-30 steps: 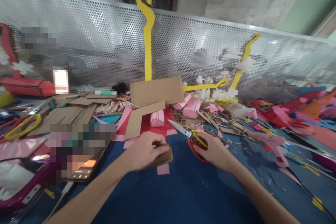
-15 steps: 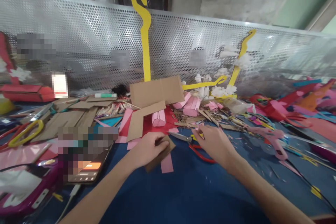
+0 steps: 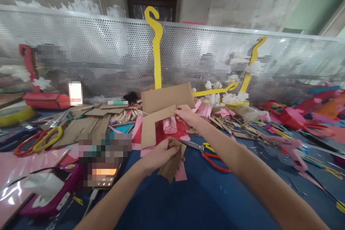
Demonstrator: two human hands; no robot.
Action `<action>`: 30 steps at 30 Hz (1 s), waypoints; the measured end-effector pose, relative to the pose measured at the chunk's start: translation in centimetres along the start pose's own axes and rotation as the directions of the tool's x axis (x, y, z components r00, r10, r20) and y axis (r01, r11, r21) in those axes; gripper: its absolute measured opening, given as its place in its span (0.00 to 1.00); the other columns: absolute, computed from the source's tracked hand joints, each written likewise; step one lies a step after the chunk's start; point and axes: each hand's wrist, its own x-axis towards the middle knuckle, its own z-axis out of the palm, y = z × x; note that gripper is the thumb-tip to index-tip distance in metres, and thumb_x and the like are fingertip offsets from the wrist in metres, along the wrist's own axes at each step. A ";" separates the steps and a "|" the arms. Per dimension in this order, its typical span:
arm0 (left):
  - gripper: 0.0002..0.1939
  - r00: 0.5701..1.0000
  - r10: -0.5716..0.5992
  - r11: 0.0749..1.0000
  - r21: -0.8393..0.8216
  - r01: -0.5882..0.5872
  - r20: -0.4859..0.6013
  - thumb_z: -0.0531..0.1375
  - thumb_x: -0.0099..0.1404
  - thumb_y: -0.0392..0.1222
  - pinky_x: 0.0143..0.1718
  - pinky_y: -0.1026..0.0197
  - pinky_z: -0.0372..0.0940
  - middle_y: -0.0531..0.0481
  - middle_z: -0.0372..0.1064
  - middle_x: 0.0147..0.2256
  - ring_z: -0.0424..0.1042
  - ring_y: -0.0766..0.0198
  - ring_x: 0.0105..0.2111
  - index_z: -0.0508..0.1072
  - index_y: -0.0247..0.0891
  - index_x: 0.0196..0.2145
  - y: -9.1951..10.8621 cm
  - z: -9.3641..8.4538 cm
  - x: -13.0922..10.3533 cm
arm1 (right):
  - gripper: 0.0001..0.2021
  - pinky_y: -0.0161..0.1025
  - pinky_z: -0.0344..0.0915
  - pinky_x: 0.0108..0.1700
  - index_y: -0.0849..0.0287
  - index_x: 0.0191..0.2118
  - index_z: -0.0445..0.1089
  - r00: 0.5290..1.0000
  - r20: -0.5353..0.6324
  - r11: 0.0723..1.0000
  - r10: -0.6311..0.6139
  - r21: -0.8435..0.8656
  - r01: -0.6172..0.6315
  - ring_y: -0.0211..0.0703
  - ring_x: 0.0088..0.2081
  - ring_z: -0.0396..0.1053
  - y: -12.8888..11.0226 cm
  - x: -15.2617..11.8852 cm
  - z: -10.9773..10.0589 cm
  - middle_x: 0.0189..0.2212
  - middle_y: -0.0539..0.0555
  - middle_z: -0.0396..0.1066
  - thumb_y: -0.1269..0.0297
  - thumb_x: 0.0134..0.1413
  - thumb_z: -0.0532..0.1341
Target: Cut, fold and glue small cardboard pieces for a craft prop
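My left hand [image 3: 164, 152] is closed around a small piece of brown cardboard [image 3: 171, 168], held low over the blue table. A pink paper strip [image 3: 181, 172] shows just behind that piece. Farther forward, my right hand [image 3: 185, 113] pinches the right end of an L-shaped piece of cardboard [image 3: 148, 129]. The L-shaped piece lies over red and pink paper, beside a small folded pink paper box [image 3: 169, 125]. Behind it stands a larger cardboard panel [image 3: 167, 97]. Scissors with red and yellow handles [image 3: 215, 161] lie on the table below my right forearm.
A tall yellow hook-shaped strip [image 3: 157, 57] rises behind the panel, before a perforated metal screen [image 3: 107, 50]. At left are a phone [image 3: 104, 181], a purple power strip [image 3: 51, 201] and more scissors [image 3: 48, 140]. A pink glue gun [image 3: 295, 149] and scraps lie at right.
My right hand has left the scissors and reached forward and left to the L-shaped cardboard. My left hand keeps its cardboard piece, now tilted more upright. The view has shifted slightly.
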 end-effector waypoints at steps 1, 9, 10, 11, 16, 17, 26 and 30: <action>0.16 1.000 -0.003 1.000 -0.005 0.003 0.000 0.61 0.67 0.50 0.31 0.55 0.70 0.44 0.77 0.33 0.76 0.58 0.28 0.60 0.40 0.43 0.0 0.0 0.0 | 0.17 0.51 0.73 0.49 0.60 0.57 0.68 1.000 -0.011 0.999 -0.011 0.039 0.011 0.49 0.49 0.73 -0.1 -0.3 -0.4 0.53 0.59 0.71 0.59 0.67 0.62; 0.12 0.989 0.067 0.993 -0.085 -0.079 -0.134 0.63 0.64 0.44 0.31 0.59 0.68 0.52 0.72 0.29 0.73 0.64 0.26 0.65 0.39 0.39 -0.2 0.1 0.5 | 0.17 0.38 0.76 0.37 0.53 0.49 0.65 0.911 -0.289 0.918 -0.293 0.182 0.353 0.40 0.30 0.76 -1.5 -7.8 -8.9 0.33 0.49 0.77 0.50 0.62 0.64; 0.12 0.983 0.072 0.991 -0.101 -0.090 -0.166 0.64 0.63 0.44 0.32 0.59 0.68 0.53 0.71 0.29 0.73 0.64 0.27 0.65 0.39 0.39 -0.1 0.1 0.6 | 0.18 0.39 0.76 0.36 0.53 0.48 0.65 0.877 -0.327 0.896 -0.352 0.151 0.417 0.42 0.31 0.77 -1.2 -9.0 -9.6 0.33 0.50 0.78 0.50 0.60 0.65; 0.12 0.978 0.081 0.988 -0.112 -0.104 -0.192 0.64 0.63 0.43 0.34 0.59 0.69 0.54 0.70 0.28 0.73 0.64 0.27 0.65 0.40 0.40 -0.1 0.2 0.6 | 0.18 0.39 0.76 0.35 0.53 0.47 0.66 0.836 -0.373 0.879 -0.402 0.098 0.467 0.44 0.31 0.78 -0.7 -10.0 -10.2 0.32 0.51 0.78 0.49 0.59 0.67; 0.14 0.959 0.118 0.977 -0.143 -0.159 -0.259 0.66 0.61 0.42 0.35 0.55 0.70 0.52 0.71 0.27 0.74 0.61 0.28 0.66 0.39 0.40 0.7 0.3 0.4 | 0.11 0.41 0.78 0.39 0.52 0.43 0.67 0.784 -0.403 0.838 -0.471 0.073 0.541 0.46 0.35 0.80 2.8 -12.6 -10.5 0.34 0.52 0.80 0.53 0.62 0.65; 0.15 0.958 0.125 0.976 -0.141 -0.165 -0.260 0.67 0.61 0.43 0.35 0.56 0.70 0.52 0.71 0.28 0.74 0.61 0.28 0.66 0.39 0.41 0.7 0.4 0.3 | 0.10 0.41 0.78 0.39 0.52 0.42 0.67 0.790 -0.391 0.836 -0.473 0.086 0.542 0.46 0.35 0.80 3.3 -12.8 -10.4 0.35 0.52 0.80 0.54 0.63 0.65; 0.43 0.970 0.149 0.977 -0.124 -0.175 -0.193 0.70 0.62 0.50 0.33 0.54 0.72 0.53 0.71 0.31 0.75 0.60 0.27 0.47 0.47 0.63 0.2 0.5 0.3 | 0.09 0.41 0.79 0.39 0.52 0.46 0.69 0.780 -0.411 0.817 -0.471 0.129 0.562 0.46 0.38 0.79 3.8 -13.9 -9.9 0.40 0.53 0.79 0.57 0.64 0.65; 0.42 0.956 0.193 0.968 -0.117 -0.223 -0.223 0.70 0.61 0.48 0.33 0.54 0.73 0.54 0.69 0.33 0.74 0.62 0.26 0.48 0.49 0.62 0.3 0.5 0.2 | 0.08 0.41 0.78 0.39 0.52 0.46 0.70 0.778 -0.399 0.789 -0.486 0.182 0.586 0.46 0.39 0.79 3.8 -14.0 -9.7 0.40 0.53 0.79 0.59 0.64 0.65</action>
